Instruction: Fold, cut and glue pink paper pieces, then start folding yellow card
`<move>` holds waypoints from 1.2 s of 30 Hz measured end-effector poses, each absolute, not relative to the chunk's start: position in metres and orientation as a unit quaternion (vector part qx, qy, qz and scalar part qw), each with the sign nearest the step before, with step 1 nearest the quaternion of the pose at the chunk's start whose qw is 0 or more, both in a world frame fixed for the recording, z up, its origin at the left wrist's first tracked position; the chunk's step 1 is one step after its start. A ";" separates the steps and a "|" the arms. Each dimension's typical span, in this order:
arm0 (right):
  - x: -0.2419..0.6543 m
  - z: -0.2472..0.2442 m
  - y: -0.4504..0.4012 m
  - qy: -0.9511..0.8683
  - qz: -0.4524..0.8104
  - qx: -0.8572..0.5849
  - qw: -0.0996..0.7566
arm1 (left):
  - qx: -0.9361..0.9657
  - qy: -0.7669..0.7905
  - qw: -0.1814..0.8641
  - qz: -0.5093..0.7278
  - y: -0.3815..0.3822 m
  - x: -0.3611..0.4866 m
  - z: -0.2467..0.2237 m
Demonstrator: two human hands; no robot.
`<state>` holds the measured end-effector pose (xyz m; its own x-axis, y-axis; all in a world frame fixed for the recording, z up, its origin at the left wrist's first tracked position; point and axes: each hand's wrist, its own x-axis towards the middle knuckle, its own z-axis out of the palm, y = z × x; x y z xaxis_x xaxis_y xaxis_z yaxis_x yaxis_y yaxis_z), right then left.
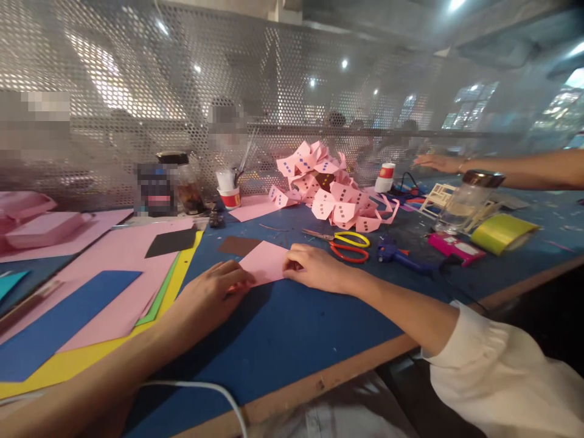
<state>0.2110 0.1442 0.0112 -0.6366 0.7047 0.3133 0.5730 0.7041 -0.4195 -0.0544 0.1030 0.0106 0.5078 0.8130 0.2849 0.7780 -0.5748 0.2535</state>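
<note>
Between my two hands lies a small pink sheet of paper or craft foam (266, 262), just above the blue tabletop. My left hand (218, 286) has its curled fingers closed on the sheet's left edge. At the right edge, my right hand (314, 267) pinches the same sheet between thumb and fingers. A brown piece (238, 245) lies flat just behind it. Scissors with yellow and red handles (349, 243) rest beyond my right hand, with a blue glue gun (404, 257) farther right. Behind them is a pile of folded pink pieces with coloured square dots (322, 182).
Sheets of pink, yellow and green with a blue strip (73, 319) cover the left side. Jars (188, 185), paper cups (229, 196), a pink device (456, 248) and a yellow-green roll (504, 233) stand around. A white cable (201, 384) crosses the front edge. Another person's arm (515, 169) reaches in from the right.
</note>
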 end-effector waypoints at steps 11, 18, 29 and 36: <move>0.208 0.006 0.146 -0.902 0.124 -0.329 0.251 | 0.798 0.563 0.152 0.155 0.118 -0.019 0.021; 0.207 0.007 0.147 -0.900 0.128 -0.339 0.241 | 0.785 0.580 0.155 0.154 0.124 -0.019 0.018; 0.205 0.004 0.148 -0.899 0.118 -0.347 0.240 | 0.787 0.571 0.153 0.179 0.122 -0.016 0.013; 0.205 0.004 0.148 -0.899 0.113 -0.349 0.238 | 0.779 0.582 0.130 0.193 0.118 -0.012 0.014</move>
